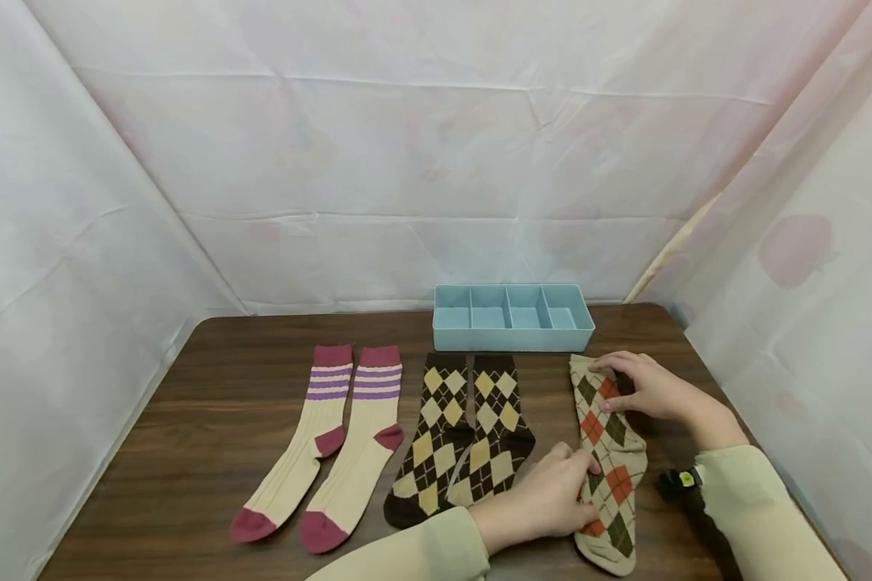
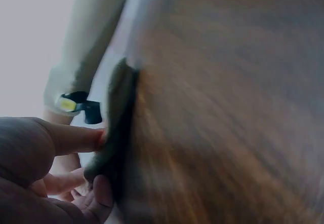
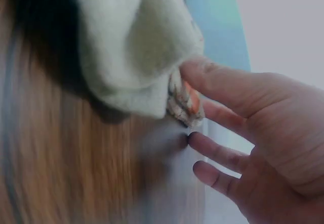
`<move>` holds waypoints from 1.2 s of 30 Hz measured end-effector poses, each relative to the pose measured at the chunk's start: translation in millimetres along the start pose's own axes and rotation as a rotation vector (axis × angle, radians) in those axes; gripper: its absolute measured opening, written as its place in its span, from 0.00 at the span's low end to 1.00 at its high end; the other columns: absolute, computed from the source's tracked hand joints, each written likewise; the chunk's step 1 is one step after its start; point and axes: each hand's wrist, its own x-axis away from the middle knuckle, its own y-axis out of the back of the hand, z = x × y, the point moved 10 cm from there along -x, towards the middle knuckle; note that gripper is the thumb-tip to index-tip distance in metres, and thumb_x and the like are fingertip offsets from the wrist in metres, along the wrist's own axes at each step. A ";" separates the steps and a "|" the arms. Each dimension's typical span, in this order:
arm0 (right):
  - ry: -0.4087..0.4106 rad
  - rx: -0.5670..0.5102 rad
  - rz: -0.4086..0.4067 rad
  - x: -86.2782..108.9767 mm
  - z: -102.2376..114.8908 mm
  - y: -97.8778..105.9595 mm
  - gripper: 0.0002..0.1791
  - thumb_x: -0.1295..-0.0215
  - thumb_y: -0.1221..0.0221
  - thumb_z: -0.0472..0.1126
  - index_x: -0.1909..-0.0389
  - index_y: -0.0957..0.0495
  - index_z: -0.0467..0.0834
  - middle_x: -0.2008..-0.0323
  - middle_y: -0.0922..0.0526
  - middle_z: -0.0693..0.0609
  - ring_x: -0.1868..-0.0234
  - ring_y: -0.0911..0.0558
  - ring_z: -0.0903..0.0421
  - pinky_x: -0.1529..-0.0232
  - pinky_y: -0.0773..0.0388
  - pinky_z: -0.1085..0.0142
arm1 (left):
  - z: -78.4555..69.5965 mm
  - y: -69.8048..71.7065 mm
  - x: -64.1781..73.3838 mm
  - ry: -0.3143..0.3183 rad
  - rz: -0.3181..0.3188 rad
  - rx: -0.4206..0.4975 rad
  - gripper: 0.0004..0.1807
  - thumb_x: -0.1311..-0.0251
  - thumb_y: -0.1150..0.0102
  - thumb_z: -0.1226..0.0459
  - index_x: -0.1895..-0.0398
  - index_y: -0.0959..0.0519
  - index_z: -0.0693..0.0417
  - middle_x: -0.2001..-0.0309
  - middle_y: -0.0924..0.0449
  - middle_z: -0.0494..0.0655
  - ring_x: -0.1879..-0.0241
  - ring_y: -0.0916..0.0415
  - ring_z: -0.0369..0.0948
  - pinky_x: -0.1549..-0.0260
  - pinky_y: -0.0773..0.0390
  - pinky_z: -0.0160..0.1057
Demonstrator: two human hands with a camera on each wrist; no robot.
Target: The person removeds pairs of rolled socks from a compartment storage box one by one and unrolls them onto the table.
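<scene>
A beige argyle sock (image 1: 610, 460) with orange and dark green diamonds lies lengthwise at the right of the table, its toe toward the near edge. My left hand (image 1: 548, 496) pinches its left side near the foot; in the left wrist view, finger and thumb (image 2: 103, 191) are on either side of the fabric. Up by the cuff, my right hand (image 1: 650, 387) holds the sock between thumb and fingers. The right wrist view shows pale fabric (image 3: 131, 46) draping beside the right thumb. Whether a second sock lies underneath, I cannot tell.
A light blue box (image 1: 512, 339) with several compartments stands at the table's back. Left of my hands lie two dark brown argyle socks (image 1: 490, 411), and farther left two cream socks (image 1: 363, 452) with maroon toes and purple stripes. White cloth (image 1: 407, 161) walls surround the wooden table (image 1: 189, 452).
</scene>
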 end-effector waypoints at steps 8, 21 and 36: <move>0.043 0.035 0.003 1.0 -10.2 7.4 0.37 0.35 0.23 0.56 0.30 0.20 0.43 0.31 0.24 0.37 0.28 0.30 0.27 0.34 0.33 0.26 | -7.6 -3.5 -2.4 -0.012 -0.010 -0.038 0.22 0.32 0.24 0.51 0.38 0.19 0.37 0.51 0.31 0.39 0.68 0.30 0.30 0.69 0.26 0.28; -0.026 0.065 -0.038 2.7 -15.1 3.7 0.44 0.37 0.22 0.59 0.27 0.25 0.41 0.42 0.22 0.36 0.40 0.23 0.33 0.44 0.25 0.32 | -9.5 -6.5 17.9 -0.047 -0.073 -0.074 0.21 0.37 0.21 0.45 0.49 0.19 0.37 0.67 0.25 0.30 0.70 0.29 0.27 0.72 0.29 0.27; 0.074 0.064 -0.051 7.6 -4.0 9.8 0.34 0.36 0.21 0.48 0.31 0.20 0.44 0.54 0.19 0.53 0.56 0.21 0.54 0.55 0.22 0.54 | -27.2 -18.4 13.4 -0.043 -0.075 -0.123 0.23 0.42 0.18 0.54 0.54 0.25 0.41 0.67 0.24 0.37 0.68 0.24 0.31 0.73 0.25 0.29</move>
